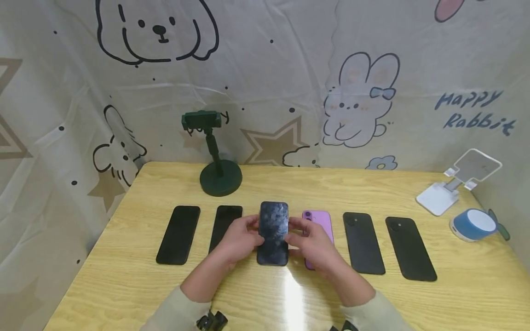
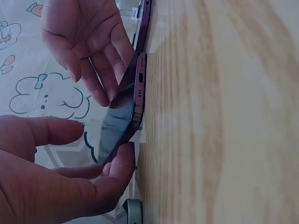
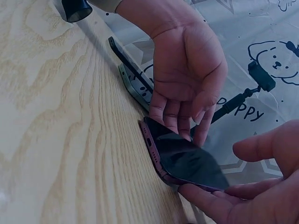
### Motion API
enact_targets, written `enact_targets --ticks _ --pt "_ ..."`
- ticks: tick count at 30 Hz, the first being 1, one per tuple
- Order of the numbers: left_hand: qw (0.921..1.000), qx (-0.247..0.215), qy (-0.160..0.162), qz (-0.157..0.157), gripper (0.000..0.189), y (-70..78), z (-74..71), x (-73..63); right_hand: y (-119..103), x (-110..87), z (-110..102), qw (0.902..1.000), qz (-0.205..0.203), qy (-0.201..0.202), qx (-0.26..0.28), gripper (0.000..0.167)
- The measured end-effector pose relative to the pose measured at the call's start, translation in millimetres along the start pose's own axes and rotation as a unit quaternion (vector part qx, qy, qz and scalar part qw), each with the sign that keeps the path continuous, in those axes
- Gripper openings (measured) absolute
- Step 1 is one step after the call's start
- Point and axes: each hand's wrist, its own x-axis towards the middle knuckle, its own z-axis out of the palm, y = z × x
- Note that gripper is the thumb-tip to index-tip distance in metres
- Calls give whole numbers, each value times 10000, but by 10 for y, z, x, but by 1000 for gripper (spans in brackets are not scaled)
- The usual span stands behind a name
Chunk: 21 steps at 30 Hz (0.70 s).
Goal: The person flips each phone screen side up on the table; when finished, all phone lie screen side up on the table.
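Observation:
A phone (image 1: 273,233) with a dark, smudged screen lies face up between my two hands. The wrist views reveal its purplish edge (image 3: 152,144) with a charging port. At its left side, my left hand (image 1: 241,239) touches the edge with its fingertips, thumb raised off the glass in the left wrist view. On the opposite side my right hand (image 1: 312,241) touches the other edge, its thumb also apart from the screen. Beneath the right hand, a pink phone (image 1: 323,220) is partly covered. A black phone (image 1: 227,218) beside the left hand is partly hidden too.
Another black phone (image 1: 179,234) lies at the left. Two dark phones (image 1: 364,243), back up, are to the right. A green stand (image 1: 221,179) is behind; a white folding holder (image 1: 445,195) and a blue-white round device (image 1: 474,225) stand at the right. A patterned cloth hangs behind the table.

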Motion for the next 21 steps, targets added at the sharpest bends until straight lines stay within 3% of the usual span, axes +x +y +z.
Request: enact_targets --ticks 5,13,21 --pt "9999 99 117 -67 64 -9 13 -11 12 -18 9 9997 51 -23 -251 54" --pt "9984 506 266 -7 57 0 21 -26 23 -20 21 9983 7 -435 -388 55" --pt "9949 934 378 -2 57 14 7 -79 25 -26 47 9968 57 -482 -635 56"
